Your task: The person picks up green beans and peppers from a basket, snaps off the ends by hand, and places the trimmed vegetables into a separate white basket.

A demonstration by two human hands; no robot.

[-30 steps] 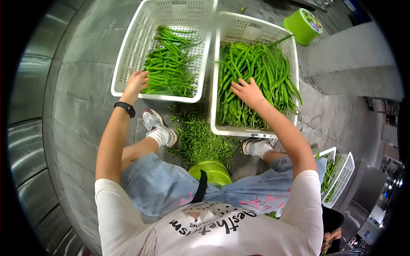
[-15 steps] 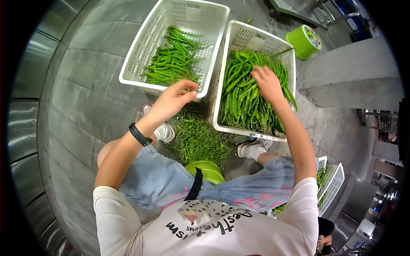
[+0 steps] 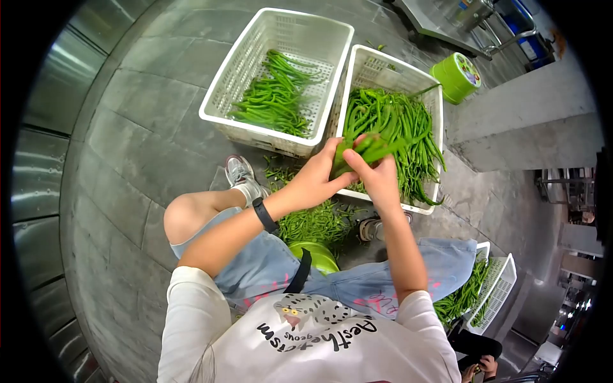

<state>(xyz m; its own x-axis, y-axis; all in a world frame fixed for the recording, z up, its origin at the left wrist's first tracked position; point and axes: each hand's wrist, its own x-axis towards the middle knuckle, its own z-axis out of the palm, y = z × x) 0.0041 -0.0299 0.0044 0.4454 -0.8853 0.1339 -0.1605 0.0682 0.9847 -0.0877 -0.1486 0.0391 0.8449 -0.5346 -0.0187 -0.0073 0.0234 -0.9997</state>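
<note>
Several long green chili peppers [image 3: 378, 150], blurred by motion, are bunched between my two hands over the near edge of the right crate [image 3: 418, 207]. My right hand [image 3: 381, 182] grips this bunch with the thumb laid across it. My left hand [image 3: 317, 179] meets it from the left, fingers and thumb curled around the lower end of the bunch. Behind them, a thick heap of green chili peppers [image 3: 418, 131] fills much of that white crate. The left white crate [image 3: 214, 105] holds a smaller pile of peppers [image 3: 271, 102].
Green trimmings [image 3: 313, 223] litter the floor between my feet, beside a green stool [image 3: 316, 255]. Another green stool [image 3: 456, 78] stands by a concrete ledge [image 3: 523, 134]. At lower right are more pepper crates [image 3: 501, 293] and another person's hand [image 3: 488, 365].
My right hand has lifted peppers out of the right crate's heap toward me. My left hand has moved right from the left crate's edge to meet it. The camera view has shifted slightly.
</note>
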